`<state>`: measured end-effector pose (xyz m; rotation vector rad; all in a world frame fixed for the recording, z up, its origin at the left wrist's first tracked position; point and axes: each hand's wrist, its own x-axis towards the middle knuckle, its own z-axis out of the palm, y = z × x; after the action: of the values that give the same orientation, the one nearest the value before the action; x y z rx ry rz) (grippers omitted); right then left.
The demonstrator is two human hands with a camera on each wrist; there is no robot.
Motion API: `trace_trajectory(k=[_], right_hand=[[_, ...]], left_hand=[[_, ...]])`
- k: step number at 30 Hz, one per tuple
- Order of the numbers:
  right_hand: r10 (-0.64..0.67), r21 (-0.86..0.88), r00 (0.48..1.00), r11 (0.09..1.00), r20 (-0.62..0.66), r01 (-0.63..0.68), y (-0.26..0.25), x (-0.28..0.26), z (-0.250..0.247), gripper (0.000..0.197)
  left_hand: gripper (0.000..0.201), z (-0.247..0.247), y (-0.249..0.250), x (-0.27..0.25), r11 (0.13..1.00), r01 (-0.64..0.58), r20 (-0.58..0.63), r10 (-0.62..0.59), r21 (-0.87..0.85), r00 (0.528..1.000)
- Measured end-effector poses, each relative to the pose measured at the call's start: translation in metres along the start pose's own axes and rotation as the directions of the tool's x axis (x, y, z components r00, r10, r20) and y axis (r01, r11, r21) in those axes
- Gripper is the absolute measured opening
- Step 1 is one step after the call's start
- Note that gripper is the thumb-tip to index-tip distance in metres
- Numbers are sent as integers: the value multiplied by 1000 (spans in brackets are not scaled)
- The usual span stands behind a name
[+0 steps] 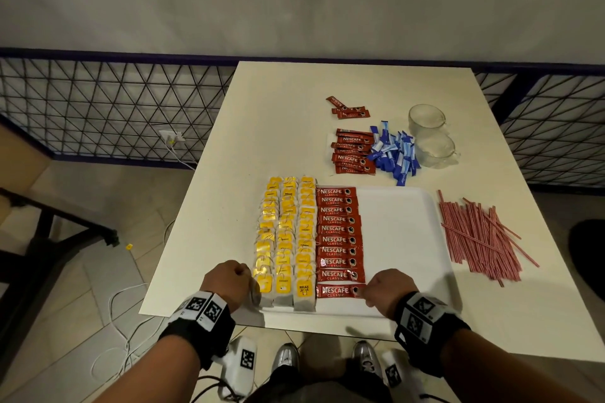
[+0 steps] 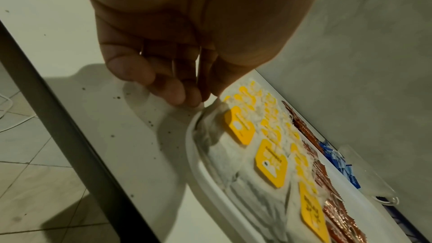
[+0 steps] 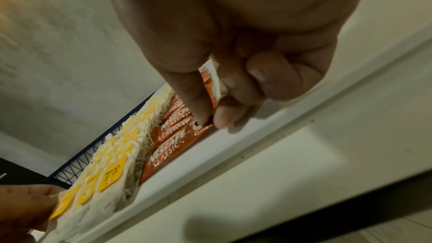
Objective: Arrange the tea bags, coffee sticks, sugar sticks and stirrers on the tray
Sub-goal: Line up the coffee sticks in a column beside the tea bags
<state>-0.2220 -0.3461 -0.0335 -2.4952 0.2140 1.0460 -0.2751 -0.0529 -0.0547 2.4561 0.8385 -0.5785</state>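
Note:
A white tray [image 1: 402, 239] lies on the table near its front edge. Three columns of tea bags [image 1: 284, 239] with yellow tags fill its left part, and a column of red coffee sticks [image 1: 339, 239] lies beside them. My left hand [image 1: 247, 273] is at the tray's left rim, and its curled fingers [image 2: 168, 91] pinch the edge of the nearest left tea bag [image 2: 210, 115]. My right hand [image 1: 363, 291] pinches the right end of the nearest coffee stick [image 1: 337, 290], between thumb and fingers [image 3: 224, 117]. The tray's right half is bare.
Behind the tray lie a pile of loose coffee sticks [image 1: 352, 150], blue sugar sticks [image 1: 394, 154] and two glass cups [image 1: 427, 119]. Red-and-white stirrers [image 1: 481, 239] are heaped on the table right of the tray. A mesh railing [image 1: 114, 108] runs behind the table.

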Motion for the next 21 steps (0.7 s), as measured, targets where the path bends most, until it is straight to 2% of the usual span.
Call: trace_trajectory(k=[7,13,21], right_hand=[[1,-42,1000,999,-5,-1,-2,-2,1,25],[15,49,1000,999,-17,-14,-1,-2,1,28],[11,-21,1000,1000,-26,-11,-2,1,2,24]], left_hand=[[16,0,3,-2,1000,-16,-2,16,-1,1000],[24,1,3,-2,1000,-16,7,16,-3,1000],[23,1,4,-4,1000,-18,5,18,-19,1000]])
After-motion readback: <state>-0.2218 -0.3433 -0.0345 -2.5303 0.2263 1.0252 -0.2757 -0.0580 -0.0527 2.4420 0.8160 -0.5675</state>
